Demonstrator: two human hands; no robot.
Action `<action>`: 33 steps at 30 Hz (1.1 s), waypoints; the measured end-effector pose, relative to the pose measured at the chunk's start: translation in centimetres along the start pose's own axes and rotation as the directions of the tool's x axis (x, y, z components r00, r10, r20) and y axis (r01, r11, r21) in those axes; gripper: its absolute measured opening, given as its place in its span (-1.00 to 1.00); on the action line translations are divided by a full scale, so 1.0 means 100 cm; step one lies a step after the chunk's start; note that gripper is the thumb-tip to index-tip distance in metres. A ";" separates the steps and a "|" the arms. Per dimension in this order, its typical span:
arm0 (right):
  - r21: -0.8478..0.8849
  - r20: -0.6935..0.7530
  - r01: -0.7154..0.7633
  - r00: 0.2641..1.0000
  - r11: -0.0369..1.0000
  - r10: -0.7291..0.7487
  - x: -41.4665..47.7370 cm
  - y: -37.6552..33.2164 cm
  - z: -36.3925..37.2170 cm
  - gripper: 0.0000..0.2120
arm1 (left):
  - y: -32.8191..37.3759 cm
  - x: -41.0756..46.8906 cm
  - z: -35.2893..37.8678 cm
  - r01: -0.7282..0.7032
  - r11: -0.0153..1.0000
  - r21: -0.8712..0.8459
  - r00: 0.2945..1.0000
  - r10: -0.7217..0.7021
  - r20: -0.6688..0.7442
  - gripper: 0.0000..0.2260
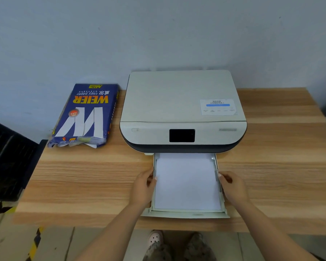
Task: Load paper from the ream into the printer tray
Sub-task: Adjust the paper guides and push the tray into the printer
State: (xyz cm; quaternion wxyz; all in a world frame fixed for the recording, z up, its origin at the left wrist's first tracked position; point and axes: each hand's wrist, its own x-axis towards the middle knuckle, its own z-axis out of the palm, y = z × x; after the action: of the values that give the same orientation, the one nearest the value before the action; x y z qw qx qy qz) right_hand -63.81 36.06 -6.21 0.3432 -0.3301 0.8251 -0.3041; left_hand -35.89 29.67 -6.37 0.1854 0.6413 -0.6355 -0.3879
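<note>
A white printer (181, 102) stands at the back of the wooden table. Its tray (186, 213) is pulled out toward me and holds a stack of white paper (186, 183). My left hand (143, 187) rests against the tray's left side, fingertips touching the paper's edge. My right hand (233, 187) is against the tray's right side, fingers on the rim. A blue ream (85, 115) of copy paper lies to the left of the printer, its near end torn open.
The wooden table (83, 185) ends just in front of the tray. A dark crate-like object (8, 161) stands off the table's left edge. My feet and the floor show below the table's front edge. A plain wall rises behind.
</note>
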 end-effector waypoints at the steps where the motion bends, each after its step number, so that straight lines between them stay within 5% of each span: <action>1: 0.019 0.002 -0.018 1.000 1.000 0.017 0.000 0.000 -0.001 -0.78 | -0.001 -0.002 0.000 -0.017 1.000 0.017 1.000 0.017 0.005 -0.63; 14: 0.019 0.024 -0.094 0.995 0.995 0.093 0.004 -0.005 0.001 -0.79 | -0.012 -0.001 -0.002 0.030 0.996 -0.079 0.979 -0.013 0.205 -0.44; 22: -0.035 0.037 -0.073 0.997 0.997 0.074 0.001 -0.014 -0.001 -0.77 | -0.007 -0.005 -0.009 -0.007 0.996 0.084 0.945 -0.021 0.325 -0.02; 27: -0.081 0.150 0.095 0.985 0.992 -0.082 -0.024 0.001 -0.006 -0.72 | -0.006 -0.016 -0.014 -0.108 0.968 0.227 0.923 0.012 0.385 0.12; 33: -0.253 0.361 0.155 0.931 0.955 -0.056 -0.050 0.025 -0.013 0.12 | -0.011 -0.038 -0.010 -0.124 0.951 0.284 0.898 -0.014 0.439 0.25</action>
State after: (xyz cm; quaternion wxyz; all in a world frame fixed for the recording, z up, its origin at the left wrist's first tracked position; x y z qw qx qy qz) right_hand -62.89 41.67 -5.44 0.4178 -0.4679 0.7661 -0.1403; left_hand -33.97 33.24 -5.55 -0.0515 0.5405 -0.7311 -0.4133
